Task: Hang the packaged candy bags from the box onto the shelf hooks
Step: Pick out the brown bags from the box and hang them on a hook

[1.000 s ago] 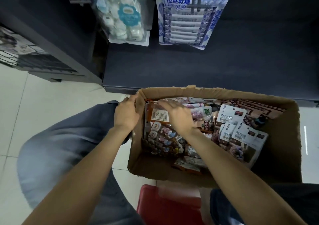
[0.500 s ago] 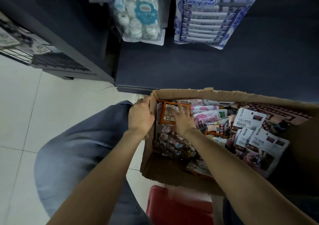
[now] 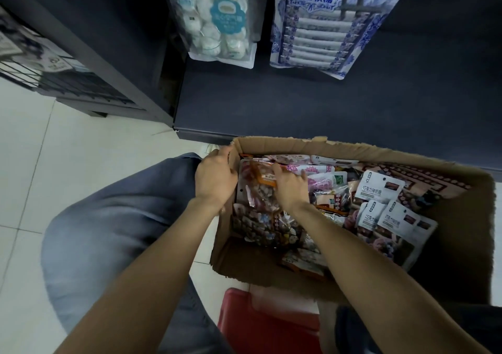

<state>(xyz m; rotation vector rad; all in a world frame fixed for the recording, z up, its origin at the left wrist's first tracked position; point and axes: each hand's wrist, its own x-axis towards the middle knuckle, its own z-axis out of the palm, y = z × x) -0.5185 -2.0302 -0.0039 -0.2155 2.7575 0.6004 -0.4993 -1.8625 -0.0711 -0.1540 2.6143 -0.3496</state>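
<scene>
An open cardboard box (image 3: pixel 271 143) stands on the floor before the dark shelf, filled with several packaged candy bags. My left hand (image 3: pixel 214 177) grips the box's left wall near its far corner. My right hand (image 3: pixel 289 186) is inside the box and pinches the orange header of a clear candy bag (image 3: pixel 258 190) that lies at the left side. White-labelled bags (image 3: pixel 380 190) lie to the right in the box. On the shelf hooks above hang a clear bag of white candies (image 3: pixel 222 25) and a blue-and-white bag (image 3: pixel 317 25).
A bare dark shelf base (image 3: pixel 326 104) runs behind the box. A red stool (image 3: pixel 260 323) sits under me, my knee in blue trousers (image 3: pixel 122 231) at the left. A wire rack (image 3: pixel 40 63) with goods stands far left on the white tile floor.
My right hand has slid toward the box's far-left corner and taken hold of the orange-topped bag, lifting its top edge. The camera has tilted down and closer.
</scene>
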